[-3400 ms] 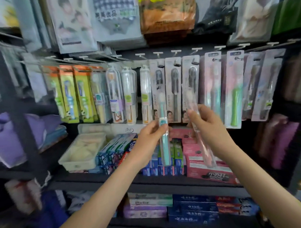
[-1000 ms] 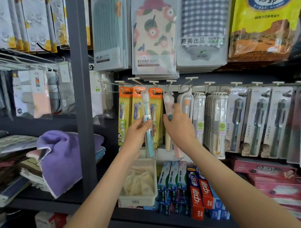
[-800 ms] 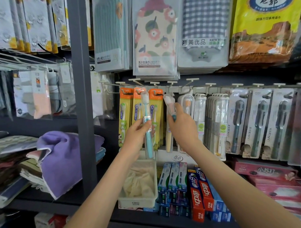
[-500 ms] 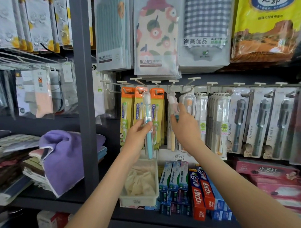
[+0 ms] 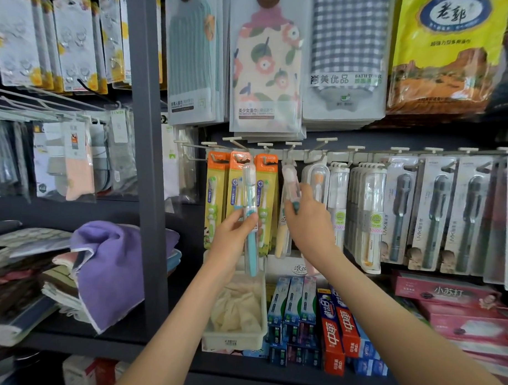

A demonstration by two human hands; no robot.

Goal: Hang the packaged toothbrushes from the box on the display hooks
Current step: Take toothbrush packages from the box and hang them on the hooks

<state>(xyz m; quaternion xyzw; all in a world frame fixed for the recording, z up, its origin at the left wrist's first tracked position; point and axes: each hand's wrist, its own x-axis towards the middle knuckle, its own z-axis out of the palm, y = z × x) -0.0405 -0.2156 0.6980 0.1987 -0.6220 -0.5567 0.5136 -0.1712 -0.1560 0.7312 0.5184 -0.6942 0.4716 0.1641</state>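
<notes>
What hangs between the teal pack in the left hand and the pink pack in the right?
Head view: an orange-carded toothbrush pack, and lower a pale-yellow brush, hang between the teal pack and pink pack.

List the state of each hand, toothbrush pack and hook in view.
left hand, grips the teal toothbrush pack
teal toothbrush pack, upright, not hung, in front of the orange packs
right hand, pinches the pink toothbrush pack
pink toothbrush pack, top up at the hook; threaded or not, cannot tell
hook, sticks out above the pink pack
orange packs, hanging
white tray, on shelf, not empty
</notes>
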